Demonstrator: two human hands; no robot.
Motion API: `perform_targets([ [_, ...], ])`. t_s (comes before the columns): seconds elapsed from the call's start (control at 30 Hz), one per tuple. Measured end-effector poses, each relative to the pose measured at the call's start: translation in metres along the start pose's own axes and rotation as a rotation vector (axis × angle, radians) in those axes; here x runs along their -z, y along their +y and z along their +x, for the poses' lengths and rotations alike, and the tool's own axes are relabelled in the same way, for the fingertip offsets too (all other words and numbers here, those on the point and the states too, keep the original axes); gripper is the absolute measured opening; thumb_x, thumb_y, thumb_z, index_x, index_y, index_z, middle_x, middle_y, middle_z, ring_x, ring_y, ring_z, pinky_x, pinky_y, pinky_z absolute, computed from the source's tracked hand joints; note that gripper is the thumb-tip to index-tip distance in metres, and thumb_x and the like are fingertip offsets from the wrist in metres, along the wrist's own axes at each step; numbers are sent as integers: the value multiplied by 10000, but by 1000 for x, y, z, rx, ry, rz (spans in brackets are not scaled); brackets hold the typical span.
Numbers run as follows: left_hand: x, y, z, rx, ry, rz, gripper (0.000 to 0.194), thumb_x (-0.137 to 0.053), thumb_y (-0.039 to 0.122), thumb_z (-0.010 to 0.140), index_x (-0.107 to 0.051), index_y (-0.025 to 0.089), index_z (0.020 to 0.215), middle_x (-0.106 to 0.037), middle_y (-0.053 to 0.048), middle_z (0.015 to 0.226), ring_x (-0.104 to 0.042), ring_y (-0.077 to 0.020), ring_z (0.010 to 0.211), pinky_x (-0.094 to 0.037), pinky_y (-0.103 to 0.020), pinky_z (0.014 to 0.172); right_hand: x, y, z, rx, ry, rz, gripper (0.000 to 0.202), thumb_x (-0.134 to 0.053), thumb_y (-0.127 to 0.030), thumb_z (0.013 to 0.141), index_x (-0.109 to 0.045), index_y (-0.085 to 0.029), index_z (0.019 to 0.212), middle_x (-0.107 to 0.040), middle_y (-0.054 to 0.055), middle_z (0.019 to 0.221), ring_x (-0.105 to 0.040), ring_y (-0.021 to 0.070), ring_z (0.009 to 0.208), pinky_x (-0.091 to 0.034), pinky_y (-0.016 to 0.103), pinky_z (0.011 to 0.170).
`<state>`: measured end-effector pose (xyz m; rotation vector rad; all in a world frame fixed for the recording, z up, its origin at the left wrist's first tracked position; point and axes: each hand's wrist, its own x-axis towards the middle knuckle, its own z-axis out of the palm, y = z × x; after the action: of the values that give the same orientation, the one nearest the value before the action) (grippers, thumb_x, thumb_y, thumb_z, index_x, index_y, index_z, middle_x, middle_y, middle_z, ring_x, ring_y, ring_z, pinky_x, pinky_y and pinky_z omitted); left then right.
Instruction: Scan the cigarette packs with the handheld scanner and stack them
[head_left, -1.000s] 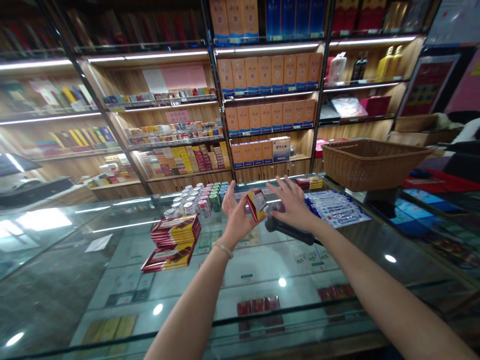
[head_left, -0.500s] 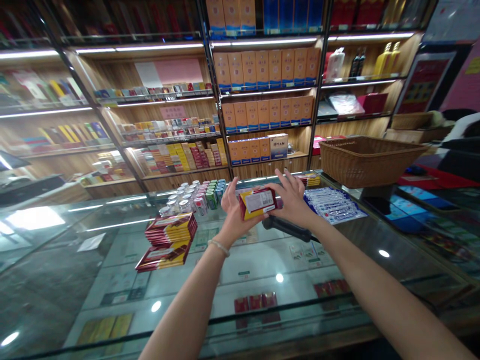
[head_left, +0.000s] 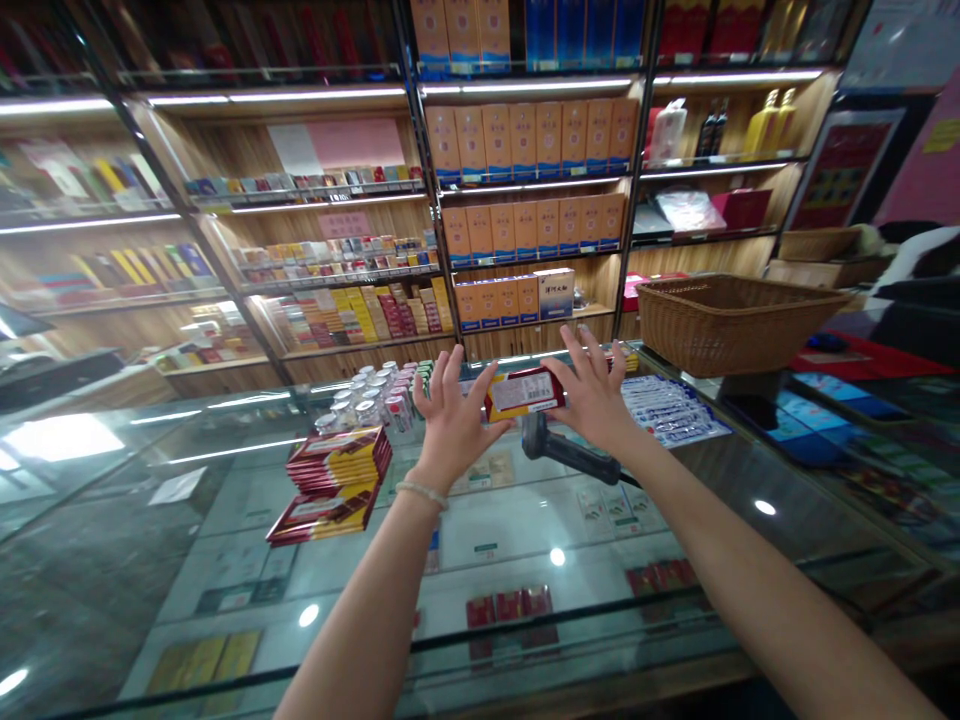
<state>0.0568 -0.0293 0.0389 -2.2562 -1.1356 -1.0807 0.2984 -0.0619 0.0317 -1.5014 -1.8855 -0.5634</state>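
Note:
A red and yellow packet is held up by its two ends above the glass counter, its printed label toward me. My left hand has thumb and a finger at the packet's left end, the other fingers raised. At the right end, my right hand pinches the packet between thumb and fingers. Just below the packet lies a black handheld scanner. Stacked red and yellow packets rest on the counter to the left.
Small cans stand behind the stacked packets. Blue and white packets lie right of my right hand, near a wicker basket. Stocked shelves line the back wall beyond the counter.
The held packet has turned a little, more level now, showing less of its yellow side. My left hand has shifted left and its fingers have spread, uncovering more of the scanner.

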Motion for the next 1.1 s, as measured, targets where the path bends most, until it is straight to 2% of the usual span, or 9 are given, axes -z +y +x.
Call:
perform_targets([
  [0.23, 1, -1, 1, -37, -1, 25, 644, -877, 421, 756, -645, 288, 1342, -348, -151, 1707, -262, -401, 1593, 0, -648, 1287, 2, -3, 4, 14, -25, 14, 656, -759, -404, 892, -533, -312, 1501, -153, 73, 1778, -90, 388, 1632, -6, 706, 1260],
  [0.37, 1, -5, 1, -1, 41, 24, 626, -869, 431, 761, -644, 287, 1327, -347, -150, 1708, -271, -395, 1591, -13, -652, 1286, -1, -5, 11, -42, -72, 40, 956, -779, -449, 855, -282, -315, 1661, -97, 110, 1784, -81, 408, 1631, -70, 703, 1257],
  [0.43, 1, -7, 0, 35, 63, 16, 614, -862, 447, 768, -650, 297, 1324, -347, -146, 1708, -270, -394, 1591, -23, -652, 1285, -6, -8, 10, -93, -106, 64, 1109, -773, -546, 828, -137, -278, 1697, -72, 149, 1780, -69, 423, 1630, -117, 718, 1244],
  [0.5, 0, -10, -1, 64, 72, 6, 597, -852, 466, 777, -660, 301, 1318, -342, -149, 1710, -269, -394, 1591, -37, -652, 1283, -12, -12, 2, -143, -158, 86, 1193, -751, -652, 796, -80, -263, 1703, -66, 173, 1776, -66, 440, 1627, -151, 752, 1219],
  [0.6, -2, -15, -4, 87, 61, -3, 582, -853, 452, 776, -675, 304, 1310, -344, -158, 1707, -278, -395, 1586, -61, -654, 1280, -22, -20, -15, -178, -271, 57, 1230, -728, -734, 767, -106, -231, 1701, -62, 206, 1768, -40, 455, 1625, -147, 793, 1193],
  [0.7, -5, -18, -7, 107, 42, -8, 578, -864, 405, 767, -685, 311, 1308, -357, -157, 1700, -298, -397, 1577, -80, -661, 1274, -27, -27, -31, -224, -378, 13, 1213, -728, -736, 774, -147, -202, 1695, -83, 245, 1756, -41, 453, 1626, -126, 800, 1191],
  [0.8, -8, -21, -10, 129, 27, -6, 577, -864, 386, 769, -689, 321, 1314, -353, -154, 1703, -309, -400, 1571, -93, -668, 1268, -29, -32, -41, -256, -454, 16, 1164, -747, -724, 768, -267, -153, 1661, -115, 283, 1740, -38, 460, 1624, -116, 802, 1191],
  [0.93, -11, -25, -13, 133, 29, 17, 601, -876, 393, 758, -685, 330, 1324, -350, -159, 1703, -303, -391, 1575, -111, -659, 1264, -29, -36, -45, -252, -467, 36, 1018, -761, -690, 778, -437, -129, 1564, -163, 301, 1726, -44, 465, 1622, -109, 808, 1190],
  [1.1, -12, -27, -14, 132, 12, 31, 612, -877, 391, 754, -681, 321, 1329, -332, -163, 1711, -293, -400, 1576, -112, -666, 1261, -28, -33, -45, -244, -479, 43, 873, -753, -631, 813, -526, -99, 1466, -192, 322, 1711, -56, 469, 1620, -138, 805, 1184],
])
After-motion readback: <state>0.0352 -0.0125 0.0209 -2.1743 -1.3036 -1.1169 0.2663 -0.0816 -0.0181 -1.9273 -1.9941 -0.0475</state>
